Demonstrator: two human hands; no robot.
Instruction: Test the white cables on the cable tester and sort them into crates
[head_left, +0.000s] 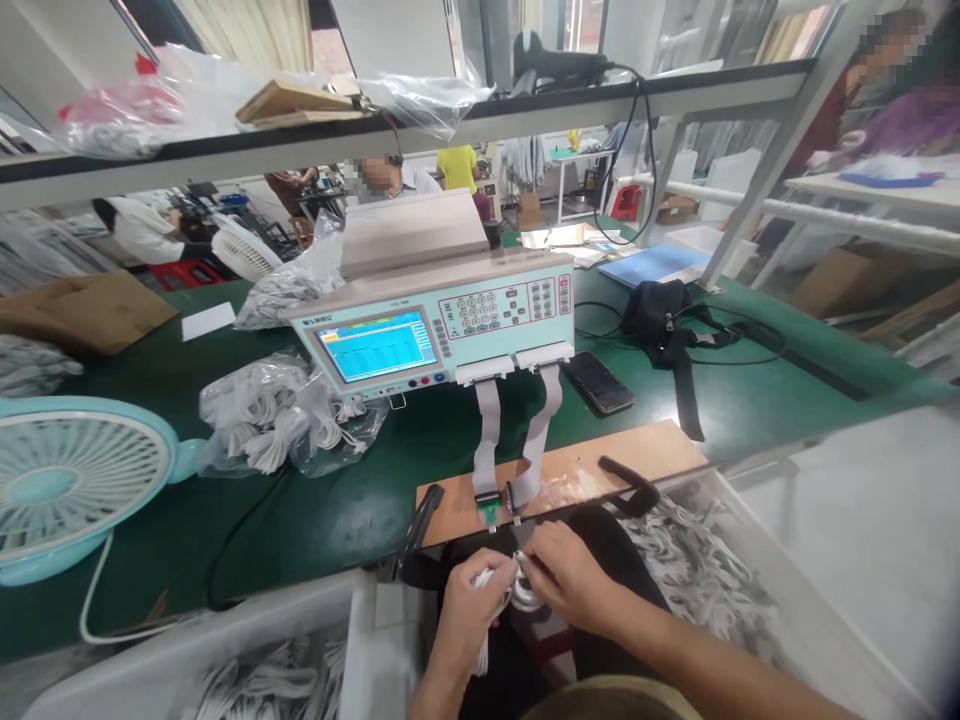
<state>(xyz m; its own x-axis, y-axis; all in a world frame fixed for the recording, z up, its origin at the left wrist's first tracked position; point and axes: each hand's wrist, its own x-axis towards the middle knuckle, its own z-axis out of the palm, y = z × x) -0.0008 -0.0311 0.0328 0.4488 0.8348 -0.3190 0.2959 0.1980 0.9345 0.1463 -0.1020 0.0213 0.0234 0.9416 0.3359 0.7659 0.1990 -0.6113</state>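
My left hand (474, 600) is closed around a bundled white cable (482, 655), which hangs below the fingers. Close beside it on the right, my right hand (562, 572) pinches a white cable end, with a coiled loop (526, 597) between the hands. Just beyond them lies a wooden board (577, 467) at the table edge. On it sit a small green circuit board (491, 513) and a metal-tipped connector (514, 508), each joined by a grey ribbon cable (487, 430) to the tester (442, 330) with a lit blue screen.
White bins of cables stand at the lower left (352, 610) and right (817, 580). A turquoise fan (82, 480), bagged cables (270, 410), a phone (600, 382) and a black pouch (658, 312) rest on the green table (330, 520). Black clamps (418, 530) flank the board. People work beyond.
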